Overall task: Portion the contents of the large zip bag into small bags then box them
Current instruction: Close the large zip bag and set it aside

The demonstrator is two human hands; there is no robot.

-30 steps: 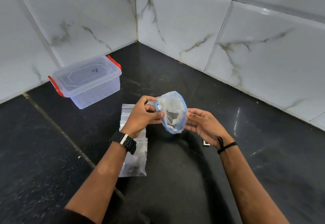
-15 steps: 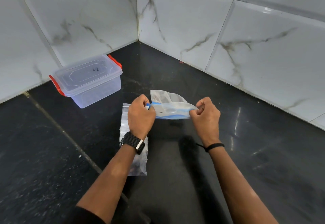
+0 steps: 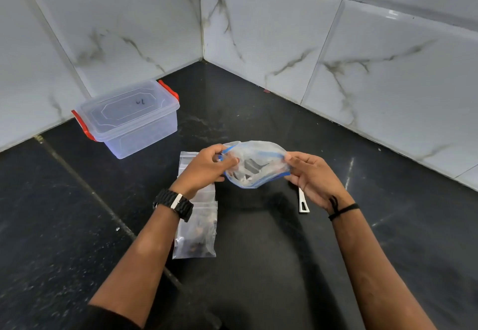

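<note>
Both hands on the clear blue-zip plastic bag [image 3: 254,165], mouth pulled open.
Left hand [image 3: 207,168] and right hand [image 3: 311,174] each pinch its rim above the black stone desk [image 3: 258,252]; small clear filled bag [image 3: 195,231] lies underneath.

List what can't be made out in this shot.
- Zip bag contents, head view: crinkled plastic blurs them.
- Small bags under the left hand: wrist hides their count.
- White tool: right hand covers its top.
- Box lid marking: too small.
</note>
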